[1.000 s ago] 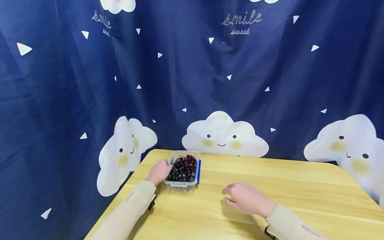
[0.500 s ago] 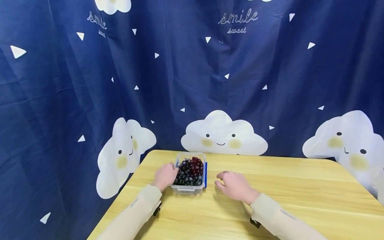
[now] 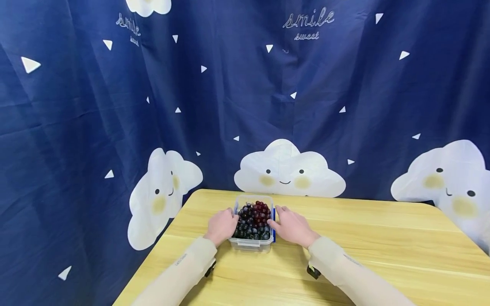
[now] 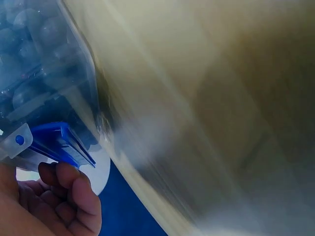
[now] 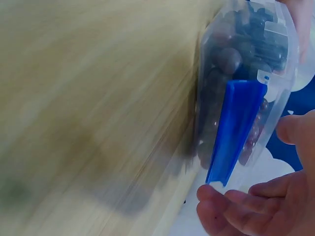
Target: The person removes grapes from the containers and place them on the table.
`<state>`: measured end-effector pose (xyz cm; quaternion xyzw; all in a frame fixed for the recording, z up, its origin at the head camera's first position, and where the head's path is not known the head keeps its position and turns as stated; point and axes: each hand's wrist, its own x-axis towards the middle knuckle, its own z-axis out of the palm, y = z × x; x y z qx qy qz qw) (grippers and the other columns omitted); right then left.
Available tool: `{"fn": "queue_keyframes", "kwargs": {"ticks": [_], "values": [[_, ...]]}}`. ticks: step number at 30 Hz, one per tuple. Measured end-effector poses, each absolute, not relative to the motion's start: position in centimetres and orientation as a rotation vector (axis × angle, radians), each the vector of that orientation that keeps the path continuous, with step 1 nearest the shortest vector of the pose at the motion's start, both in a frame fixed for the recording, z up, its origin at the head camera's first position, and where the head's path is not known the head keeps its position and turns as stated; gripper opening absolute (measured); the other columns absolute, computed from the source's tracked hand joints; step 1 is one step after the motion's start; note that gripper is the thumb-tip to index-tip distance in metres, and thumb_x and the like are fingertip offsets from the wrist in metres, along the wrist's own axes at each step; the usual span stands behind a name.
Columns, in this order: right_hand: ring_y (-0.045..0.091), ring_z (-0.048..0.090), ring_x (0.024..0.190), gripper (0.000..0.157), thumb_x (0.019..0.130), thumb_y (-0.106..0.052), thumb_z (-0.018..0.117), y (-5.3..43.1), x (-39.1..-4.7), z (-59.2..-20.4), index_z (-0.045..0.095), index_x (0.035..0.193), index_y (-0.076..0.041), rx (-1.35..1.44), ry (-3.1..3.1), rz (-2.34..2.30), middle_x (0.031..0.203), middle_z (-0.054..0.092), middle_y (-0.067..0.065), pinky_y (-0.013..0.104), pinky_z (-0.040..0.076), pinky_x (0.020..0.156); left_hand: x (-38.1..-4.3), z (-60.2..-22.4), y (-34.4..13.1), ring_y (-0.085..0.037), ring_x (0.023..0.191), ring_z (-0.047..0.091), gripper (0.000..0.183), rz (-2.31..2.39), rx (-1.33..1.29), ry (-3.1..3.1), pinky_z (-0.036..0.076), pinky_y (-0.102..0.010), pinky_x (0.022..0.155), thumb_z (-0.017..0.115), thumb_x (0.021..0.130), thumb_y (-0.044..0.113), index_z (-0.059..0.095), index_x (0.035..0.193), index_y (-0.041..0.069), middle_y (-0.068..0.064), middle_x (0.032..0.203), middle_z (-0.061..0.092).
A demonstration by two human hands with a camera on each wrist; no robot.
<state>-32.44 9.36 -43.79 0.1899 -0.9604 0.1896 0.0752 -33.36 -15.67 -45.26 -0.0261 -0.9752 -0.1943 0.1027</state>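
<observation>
A clear plastic food container [image 3: 250, 245], without a lid over its top, stands on the table, filled with dark and reddish grapes [image 3: 255, 221]. My left hand [image 3: 222, 226] holds its left rim, thumb on top and fingers curled by the blue latch [image 4: 61, 142] in the left wrist view. On the opposite side, my right hand [image 3: 294, 226] reaches around the right wall. In the right wrist view its fingertips [image 5: 211, 194] are at the lower end of another blue latch [image 5: 237, 128], and the thumb is close beside the rim.
The light wooden table [image 3: 363, 250] extends to the right and front. Behind and to the left hangs a dark blue curtain [image 3: 229, 85] with smiling clouds and white triangles. The table's left edge runs close to my left forearm.
The container has slid to the right across the table with my left hand on it. My right hand has come left and forward from the bare table to the container's right side.
</observation>
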Motion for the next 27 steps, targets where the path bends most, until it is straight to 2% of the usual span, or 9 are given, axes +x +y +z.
{"fn": "queue_keyframes", "kwargs": {"ticks": [3,6,8,10,15,20,23,27], "values": [[0.042,0.061,0.121,0.073,0.099,-0.045,0.059,9.3,-32.5,-43.8,0.043,0.148,0.006,0.558,-2.898,0.54,0.145,0.052,0.025,0.053,0.054,0.093,-33.1,-45.3,-14.8,-0.018,0.054,0.052,0.025,-0.548,-0.08,-2.873,0.042,-0.037,0.051,0.053,0.1,0.031,0.06,0.082,0.016,0.001,0.066,0.057],[0.037,0.069,0.094,0.073,0.097,-0.039,0.061,9.3,-32.4,-44.0,0.04,0.15,0.006,0.554,-2.922,0.544,0.148,0.048,0.026,0.046,0.059,0.07,-32.8,-45.4,-14.0,-0.019,0.054,0.053,0.025,-0.517,-0.077,-2.87,0.043,-0.038,0.051,0.054,0.1,0.032,0.06,0.08,0.016,0.001,0.066,0.057],[0.031,0.067,0.076,0.073,0.096,-0.037,0.062,9.5,-32.3,-44.0,0.039,0.15,0.006,0.541,-2.935,0.535,0.149,0.047,0.026,0.038,0.055,0.055,-32.6,-45.4,-13.6,-0.019,0.054,0.053,0.026,-0.484,-0.063,-2.866,0.043,-0.039,0.051,0.054,0.099,0.033,0.06,0.08,0.017,0.001,0.066,0.057],[0.026,0.062,0.066,0.072,0.096,-0.035,0.062,9.7,-32.2,-44.1,0.039,0.151,0.006,0.534,-2.939,0.521,0.149,0.047,0.026,0.033,0.048,0.047,-32.5,-45.5,-13.2,-0.019,0.054,0.053,0.026,-0.475,-0.046,-2.864,0.043,-0.039,0.05,0.054,0.099,0.034,0.061,0.08,0.017,0.002,0.066,0.057],[0.025,0.065,0.082,0.072,0.095,-0.037,0.062,10.2,-31.9,-44.0,0.041,0.149,0.006,0.537,-2.921,0.436,0.145,0.051,0.025,0.032,0.05,0.053,-32.1,-45.5,-12.8,-0.019,0.054,0.053,0.025,-0.476,-0.018,-2.85,0.04,-0.038,0.049,0.054,0.098,0.036,0.061,0.083,0.018,0.001,0.065,0.057],[0.025,0.066,0.082,0.072,0.096,-0.038,0.059,10.4,-31.5,-43.8,0.041,0.149,0.006,0.541,-2.933,0.412,0.147,0.049,0.026,0.03,0.046,0.049,-32.0,-45.4,-12.9,-0.021,0.054,0.053,0.018,-0.461,-0.035,-2.819,0.039,-0.038,0.047,0.058,0.095,0.034,0.058,0.095,0.015,-0.002,0.067,0.057],[0.022,0.062,0.068,0.072,0.096,-0.038,0.06,10.4,-31.2,-43.8,0.041,0.149,0.006,0.542,-2.934,0.425,0.148,0.049,0.026,0.029,0.043,0.043,-32.0,-45.2,-13.1,-0.02,0.056,0.053,0.024,-0.463,-0.08,-2.8,0.039,-0.038,0.046,0.061,0.092,0.03,0.06,0.11,0.014,-0.003,0.072,0.061],[0.013,0.042,0.044,0.073,0.095,-0.039,0.061,10.2,-30.7,-43.9,0.041,0.15,0.006,0.562,-2.938,0.412,0.147,0.05,0.026,0.027,0.037,0.036,-31.9,-44.9,-13.4,-0.021,0.062,0.057,0.039,-0.447,-0.136,-2.805,0.043,-0.038,0.049,0.064,0.088,0.027,0.062,0.125,0.015,-0.002,0.083,0.066]]}}
